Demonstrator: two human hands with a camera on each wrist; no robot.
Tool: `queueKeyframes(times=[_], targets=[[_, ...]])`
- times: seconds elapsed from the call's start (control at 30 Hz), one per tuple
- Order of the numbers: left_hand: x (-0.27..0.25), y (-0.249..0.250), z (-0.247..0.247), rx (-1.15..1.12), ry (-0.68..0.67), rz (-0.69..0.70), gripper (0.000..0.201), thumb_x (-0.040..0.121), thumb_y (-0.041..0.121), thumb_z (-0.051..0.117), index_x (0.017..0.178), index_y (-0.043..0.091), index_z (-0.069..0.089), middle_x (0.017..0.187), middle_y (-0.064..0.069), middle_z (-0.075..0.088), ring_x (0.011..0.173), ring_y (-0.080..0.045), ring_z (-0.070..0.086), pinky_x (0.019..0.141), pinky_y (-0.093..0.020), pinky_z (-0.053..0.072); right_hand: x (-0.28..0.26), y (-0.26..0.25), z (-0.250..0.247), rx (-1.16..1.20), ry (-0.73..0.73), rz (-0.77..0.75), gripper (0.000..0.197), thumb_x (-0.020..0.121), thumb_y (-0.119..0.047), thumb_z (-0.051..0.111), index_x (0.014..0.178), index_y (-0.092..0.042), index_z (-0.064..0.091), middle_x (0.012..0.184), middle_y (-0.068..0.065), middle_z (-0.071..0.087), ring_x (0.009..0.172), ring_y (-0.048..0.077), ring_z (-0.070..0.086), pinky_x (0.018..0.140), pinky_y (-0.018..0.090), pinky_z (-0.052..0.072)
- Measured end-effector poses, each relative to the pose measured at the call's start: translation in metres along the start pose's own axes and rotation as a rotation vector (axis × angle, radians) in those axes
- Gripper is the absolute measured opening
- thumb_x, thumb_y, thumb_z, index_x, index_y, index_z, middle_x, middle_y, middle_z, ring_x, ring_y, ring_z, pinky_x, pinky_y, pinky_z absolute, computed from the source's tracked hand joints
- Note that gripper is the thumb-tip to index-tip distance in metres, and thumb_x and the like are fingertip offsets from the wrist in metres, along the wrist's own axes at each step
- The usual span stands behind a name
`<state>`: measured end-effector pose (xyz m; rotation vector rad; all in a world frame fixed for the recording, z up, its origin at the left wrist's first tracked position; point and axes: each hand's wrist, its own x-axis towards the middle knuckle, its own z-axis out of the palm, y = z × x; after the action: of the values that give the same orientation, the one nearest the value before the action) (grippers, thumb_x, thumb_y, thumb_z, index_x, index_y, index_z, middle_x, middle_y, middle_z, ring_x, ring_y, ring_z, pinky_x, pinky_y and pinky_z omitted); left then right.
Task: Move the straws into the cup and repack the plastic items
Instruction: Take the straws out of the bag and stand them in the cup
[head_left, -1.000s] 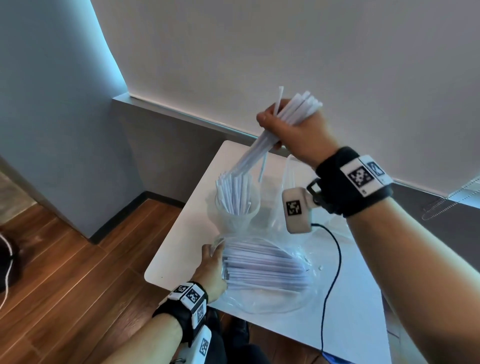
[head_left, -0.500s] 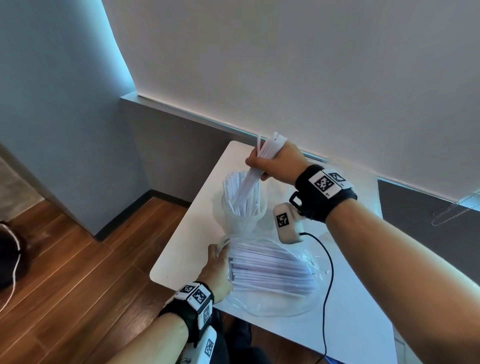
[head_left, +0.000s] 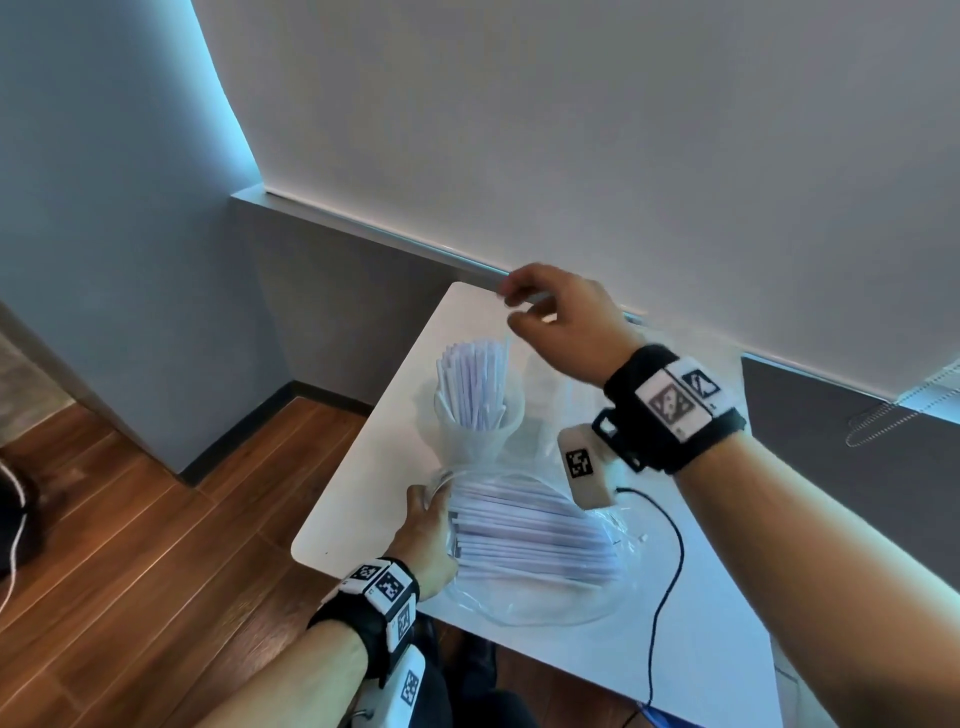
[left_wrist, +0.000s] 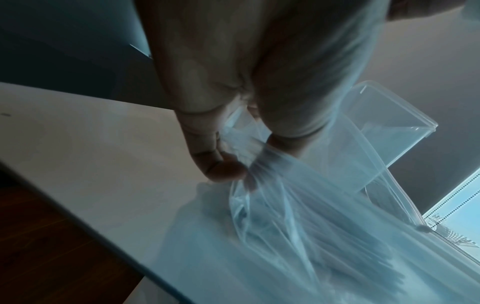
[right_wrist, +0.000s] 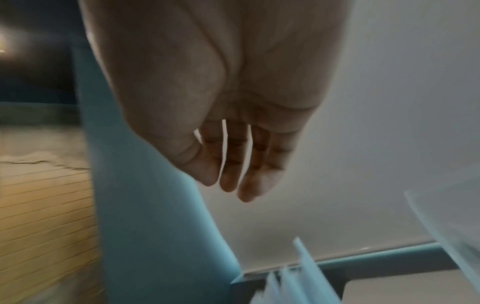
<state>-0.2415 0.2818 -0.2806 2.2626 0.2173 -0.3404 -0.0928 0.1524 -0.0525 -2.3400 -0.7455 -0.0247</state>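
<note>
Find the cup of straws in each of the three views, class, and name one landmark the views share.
Head view: the cup stands mid-frame on the white table, straws upright, below the right hand.
Left wrist view: only a clear, box-shaped container shows at right; whether it is the cup cannot be told.
Right wrist view: only blurred straw tips show at the bottom edge; the cup itself is not in it.
Shared landmark: the white table.

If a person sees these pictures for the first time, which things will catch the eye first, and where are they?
First, the cup packed with upright white straws, standing toward the far left of the white table. Above it the right hand hovers, empty, fingers relaxed. Nearer, the left hand grips the gathered mouth of a clear bag holding many more straws, lying flat.
</note>
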Motion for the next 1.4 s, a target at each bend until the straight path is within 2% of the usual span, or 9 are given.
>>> queueKeyframes(times=[0.07,0.13,0.23,0.33,0.47,0.7,0.93,1.07,1.4], targets=[[-0.001,0.002,-0.001,0.003,0.004,-0.018,0.106,0.076,-0.001,0.072,0.154,0.027,0.006,0.135,-0.005,0.021,0.111,-0.026,0.056,0.101,-0.024,0.043,-0.028,-0.008,0.011,-0.006,-0.058,-0.105,0.028,0.077,-0.001,0.055,0.091,-0.019,0.070,0.084,-0.008,0.069,0.070,0.007,0.060,0.067,0.001,0.038],[-0.001,0.004,-0.001,0.012,0.007,-0.025,0.103,0.076,-0.002,0.070,0.154,0.025,0.008,0.134,-0.006,0.022,0.111,-0.028,0.057,0.103,-0.027,0.044,-0.061,-0.005,0.037,-0.023,-0.241,-0.123,0.030,0.073,-0.001,0.050,0.085,-0.018,0.072,0.080,-0.006,0.070,0.071,0.008,0.061,0.073,0.011,0.045],[-0.001,0.003,0.001,0.003,0.018,-0.007,0.106,0.074,-0.005,0.070,0.153,0.027,0.007,0.139,-0.006,0.022,0.113,-0.026,0.054,0.103,-0.026,0.043,-0.108,0.016,0.086,-0.205,-0.524,-0.018,0.031,0.083,-0.004,0.050,0.098,-0.019,0.072,0.101,0.002,0.071,0.093,0.019,0.064,0.087,0.030,0.051],[-0.003,0.004,0.000,-0.001,0.006,-0.035,0.103,0.079,-0.006,0.067,0.154,0.026,0.004,0.142,-0.005,0.018,0.119,-0.027,0.052,0.098,-0.018,0.038,-0.140,0.046,0.127,-0.351,-0.611,0.096,0.033,0.091,-0.006,0.049,0.120,-0.015,0.062,0.122,0.008,0.060,0.110,0.030,0.058,0.091,0.036,0.048],[-0.003,0.004,0.000,0.004,0.017,-0.002,0.102,0.079,-0.003,0.065,0.155,0.024,0.002,0.143,-0.007,0.017,0.123,-0.028,0.049,0.103,-0.025,0.039,-0.165,0.071,0.155,-0.472,-0.566,0.072,0.037,0.089,-0.004,0.051,0.124,-0.013,0.055,0.121,0.009,0.057,0.109,0.033,0.055,0.088,0.041,0.047],[0.000,0.003,0.004,0.010,0.009,-0.002,0.106,0.077,-0.002,0.068,0.154,0.028,0.002,0.140,-0.006,0.019,0.119,-0.030,0.051,0.103,-0.032,0.044,-0.171,0.082,0.166,-0.612,-0.498,0.008,0.031,0.086,-0.012,0.061,0.117,-0.013,0.062,0.114,0.010,0.061,0.104,0.033,0.058,0.089,0.044,0.048],[0.001,-0.002,0.005,0.023,0.010,0.007,0.109,0.075,0.001,0.071,0.155,0.026,0.000,0.140,-0.005,0.018,0.122,-0.026,0.048,0.103,-0.024,0.039,-0.170,0.076,0.170,-0.709,-0.539,0.030,0.017,0.083,-0.010,0.064,0.099,-0.014,0.069,0.096,0.007,0.070,0.095,0.032,0.064,0.086,0.043,0.047],[0.001,-0.001,0.004,0.015,0.000,-0.001,0.108,0.075,-0.001,0.070,0.155,0.025,0.001,0.140,-0.005,0.018,0.122,-0.025,0.049,0.101,-0.019,0.037,-0.170,0.074,0.171,-0.729,-0.549,0.018,0.020,0.084,-0.007,0.059,0.103,-0.011,0.067,0.101,0.010,0.068,0.099,0.033,0.061,0.089,0.044,0.044],[0.003,-0.001,0.003,0.007,0.002,-0.006,0.110,0.074,0.000,0.071,0.154,0.028,0.001,0.139,-0.004,0.019,0.121,-0.027,0.051,0.104,-0.026,0.041,-0.172,0.072,0.175,-0.725,-0.603,0.026,0.023,0.086,-0.019,0.053,0.107,-0.012,0.061,0.104,0.010,0.067,0.100,0.031,0.061,0.091,0.043,0.038]])
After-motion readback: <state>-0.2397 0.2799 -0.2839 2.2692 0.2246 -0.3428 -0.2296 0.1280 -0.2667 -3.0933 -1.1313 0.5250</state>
